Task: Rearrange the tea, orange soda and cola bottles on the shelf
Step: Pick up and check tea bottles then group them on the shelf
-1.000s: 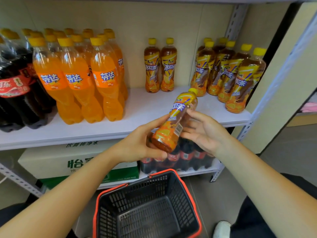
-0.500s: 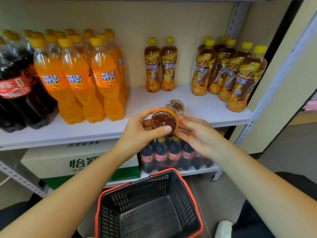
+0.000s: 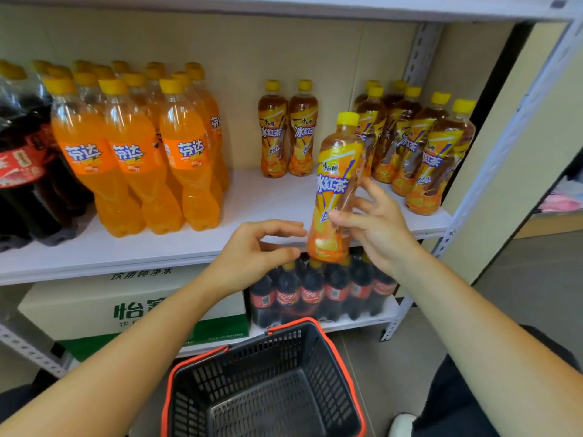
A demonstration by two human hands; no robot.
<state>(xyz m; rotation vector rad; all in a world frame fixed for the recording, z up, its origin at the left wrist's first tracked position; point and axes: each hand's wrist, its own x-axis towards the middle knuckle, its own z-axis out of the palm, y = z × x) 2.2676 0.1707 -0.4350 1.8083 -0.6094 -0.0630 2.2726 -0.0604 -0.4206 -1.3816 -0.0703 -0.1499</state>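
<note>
Black mesh basket [image 3: 277, 351] with red rim and handles low in front, white and green cardboard box [image 3: 126, 307] behind it at left, white shoe [image 3: 400, 425] bottom right, pink cloth [image 3: 564, 197] far right.

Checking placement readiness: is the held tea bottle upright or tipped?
Nearly upright: the tea bottle has its cap on top and base down, with the top leaning slightly right. The right hand grips its lower half.

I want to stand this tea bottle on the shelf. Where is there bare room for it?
Bare shelf lies between the orange soda bottles and the pair of tea bottles, and runs along the front edge before that pair. Crowded: the left end with cola bottles and soda, the right end with the tea cluster.
</note>
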